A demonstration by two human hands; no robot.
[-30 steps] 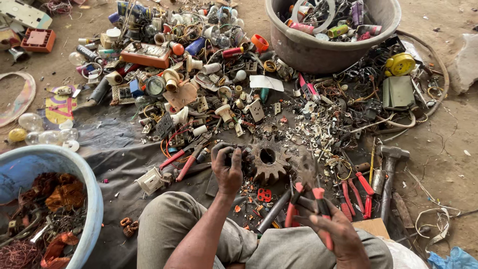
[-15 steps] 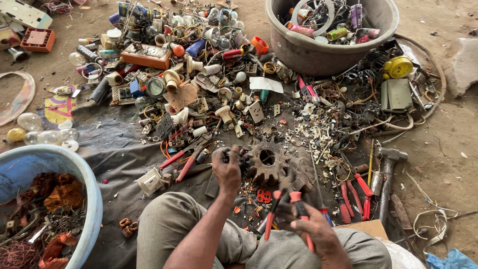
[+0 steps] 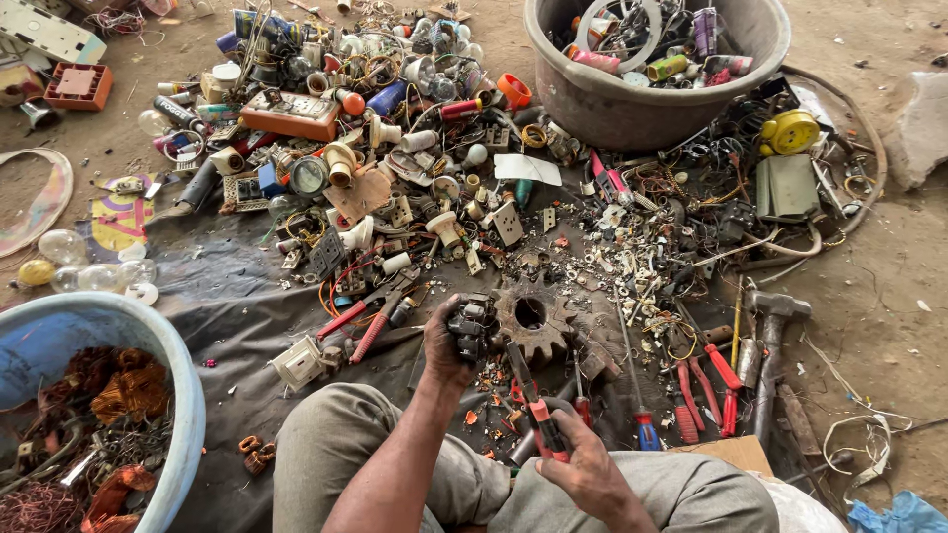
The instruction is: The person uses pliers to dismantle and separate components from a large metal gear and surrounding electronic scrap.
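My left hand (image 3: pixel 449 345) grips a small black electrical part (image 3: pixel 469 326) and holds it against the edge of a rusty gear wheel (image 3: pixel 533 321) that lies on the dark cloth. My right hand (image 3: pixel 583 469) is closed around a pair of red-handled pliers (image 3: pixel 538 410), whose jaws point up toward the black part. Both hands are in front of my knees, low in the head view. Bits of red and orange plastic lie on the cloth between them.
A grey tub (image 3: pixel 652 89) of scrap stands at the back. A blue basin (image 3: pixel 148 395) with copper wire sits at the left. A hammer (image 3: pixel 770 345), red pliers (image 3: pixel 706 380) and a screwdriver (image 3: pixel 637 395) lie to the right. Scrap litters the cloth.
My right hand has lifted the red-handled pliers from the right side and brought them left and up toward the black part. My left hand has stayed on that part by the gear.
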